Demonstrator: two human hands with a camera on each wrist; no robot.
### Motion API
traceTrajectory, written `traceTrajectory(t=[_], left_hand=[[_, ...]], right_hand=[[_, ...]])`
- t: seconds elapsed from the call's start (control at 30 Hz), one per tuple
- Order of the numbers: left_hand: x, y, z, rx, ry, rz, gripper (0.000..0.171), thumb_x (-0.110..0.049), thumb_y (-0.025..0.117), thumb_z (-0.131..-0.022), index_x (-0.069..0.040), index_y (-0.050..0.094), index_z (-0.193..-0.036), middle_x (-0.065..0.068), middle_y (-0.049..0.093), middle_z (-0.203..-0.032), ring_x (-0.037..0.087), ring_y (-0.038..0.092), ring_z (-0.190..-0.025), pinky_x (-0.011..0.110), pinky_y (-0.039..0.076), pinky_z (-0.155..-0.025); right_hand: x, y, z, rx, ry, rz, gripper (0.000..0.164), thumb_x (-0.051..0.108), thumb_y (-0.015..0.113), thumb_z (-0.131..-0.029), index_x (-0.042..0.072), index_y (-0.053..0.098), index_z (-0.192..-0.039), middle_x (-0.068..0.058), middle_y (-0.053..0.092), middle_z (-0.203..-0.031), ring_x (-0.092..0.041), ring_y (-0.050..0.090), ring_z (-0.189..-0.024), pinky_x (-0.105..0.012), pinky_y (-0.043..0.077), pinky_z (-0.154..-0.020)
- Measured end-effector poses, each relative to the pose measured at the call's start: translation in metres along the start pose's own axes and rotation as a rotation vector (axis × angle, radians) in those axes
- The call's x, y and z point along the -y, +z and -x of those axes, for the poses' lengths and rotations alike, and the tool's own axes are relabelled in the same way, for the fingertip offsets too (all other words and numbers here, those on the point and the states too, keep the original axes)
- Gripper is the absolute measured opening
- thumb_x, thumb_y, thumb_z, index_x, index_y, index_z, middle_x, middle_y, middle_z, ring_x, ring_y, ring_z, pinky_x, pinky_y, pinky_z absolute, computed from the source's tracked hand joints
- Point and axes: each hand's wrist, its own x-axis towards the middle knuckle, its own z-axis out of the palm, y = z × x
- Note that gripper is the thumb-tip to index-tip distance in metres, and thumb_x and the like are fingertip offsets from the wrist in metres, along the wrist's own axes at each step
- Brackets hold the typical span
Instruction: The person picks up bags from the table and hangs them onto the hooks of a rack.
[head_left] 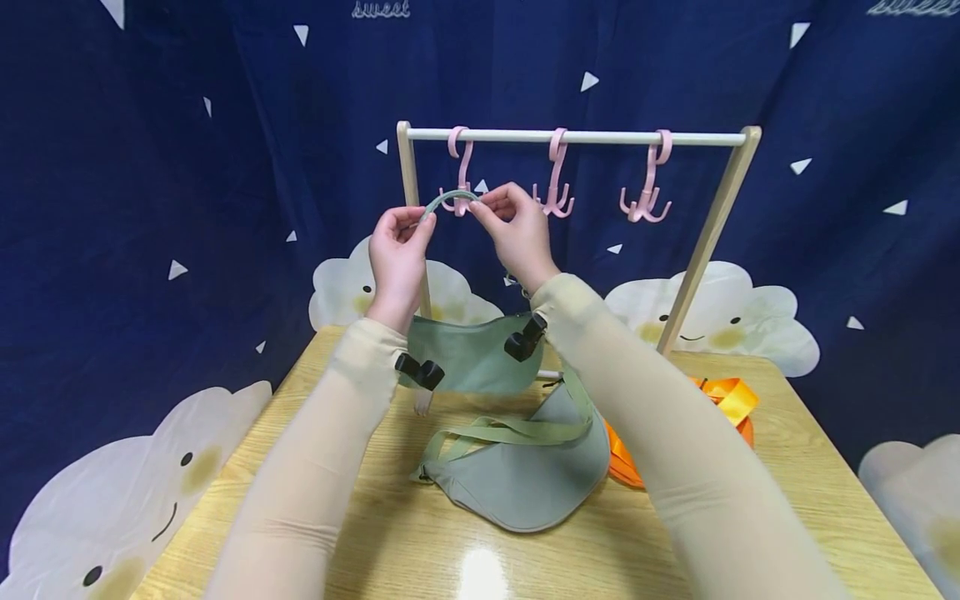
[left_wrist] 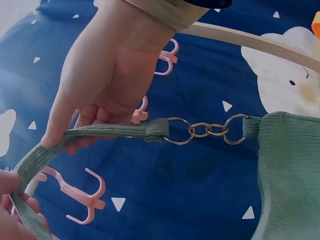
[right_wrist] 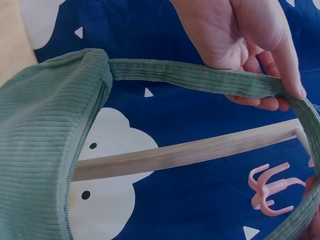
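Observation:
My left hand [head_left: 397, 254] and right hand [head_left: 517, 229] pinch a green ribbed bag strap [head_left: 452, 194] between thumbs and fingers, in front of the leftmost pink hook [head_left: 462, 196]. Between the two hands the strap arches upward. The green corduroy shoulder bag [head_left: 472, 354] hangs from it above the table. In the left wrist view, gold chain links [left_wrist: 201, 130] join the strap to the bag on the right hand's side. The right wrist view shows the strap [right_wrist: 165, 71] running straight into the bag beside its zipper [right_wrist: 82, 135] on the left hand's side.
A rack with a white rail [head_left: 600, 137] and wooden posts [head_left: 705, 242] stands on the wooden table [head_left: 390, 517]. Two more pink hooks [head_left: 555, 187] hang along it. A grey-green bag [head_left: 525, 483] with a strap lies in front, and an orange bag [head_left: 731, 400] sits partly behind my right sleeve.

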Motion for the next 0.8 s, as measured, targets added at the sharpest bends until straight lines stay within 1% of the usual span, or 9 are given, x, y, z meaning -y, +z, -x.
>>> traceTrajectory(t=[0.17,0.27,0.33,0.5,0.67,0.8], left_hand=[[0.004,0.002,-0.002,-0.021,-0.002,-0.038,0.011,0.0,0.072,-0.094,-0.001,0.066,-0.104,-0.005,0.063,-0.096,0.007,0.061,-0.084,0.019,0.051,-0.083],[0.006,0.003,-0.003,-0.031,-0.005,-0.045,0.012,0.0,0.072,-0.094,0.0,0.067,-0.105,-0.004,0.063,-0.096,0.007,0.061,-0.084,0.018,0.051,-0.081],[0.008,0.003,-0.004,-0.033,-0.009,-0.048,0.012,0.0,0.072,-0.094,0.001,0.067,-0.105,-0.004,0.063,-0.095,0.007,0.061,-0.084,0.019,0.051,-0.081],[0.01,0.004,-0.005,-0.033,-0.031,-0.065,0.014,-0.004,0.073,-0.095,-0.001,0.067,-0.107,-0.004,0.064,-0.098,0.008,0.062,-0.089,0.021,0.053,-0.087],[0.012,0.006,-0.006,-0.037,-0.055,-0.064,0.015,-0.005,0.073,-0.095,-0.001,0.068,-0.109,-0.002,0.065,-0.101,0.01,0.063,-0.092,0.023,0.054,-0.091],[0.015,0.007,-0.006,-0.046,-0.069,-0.066,0.015,-0.005,0.072,-0.096,-0.001,0.067,-0.109,-0.002,0.064,-0.101,0.009,0.062,-0.094,0.023,0.053,-0.091]], right_hand=[[-0.004,0.004,-0.002,-0.016,0.007,0.007,0.021,0.018,0.077,-0.094,0.0,0.07,-0.103,-0.007,0.068,-0.092,-0.009,0.06,-0.08,-0.018,0.049,-0.076],[-0.005,0.007,-0.002,-0.02,0.015,0.004,0.021,0.019,0.076,-0.095,0.001,0.07,-0.104,-0.006,0.068,-0.093,-0.008,0.061,-0.079,-0.018,0.05,-0.076],[-0.006,0.008,-0.003,-0.022,0.014,0.004,0.021,0.019,0.076,-0.095,0.002,0.07,-0.104,-0.007,0.068,-0.094,-0.008,0.061,-0.077,-0.019,0.05,-0.073],[-0.007,0.01,-0.005,-0.031,0.016,0.02,0.021,0.021,0.075,-0.096,0.003,0.07,-0.106,-0.009,0.069,-0.097,-0.009,0.061,-0.071,-0.021,0.05,-0.066],[-0.008,0.012,-0.006,-0.039,0.03,0.04,0.022,0.022,0.076,-0.096,0.004,0.071,-0.106,-0.01,0.069,-0.099,-0.009,0.06,-0.069,-0.02,0.05,-0.066],[-0.01,0.013,-0.006,-0.038,0.04,0.039,0.023,0.022,0.076,-0.096,0.003,0.071,-0.107,-0.01,0.068,-0.1,-0.009,0.06,-0.068,-0.02,0.051,-0.066]])
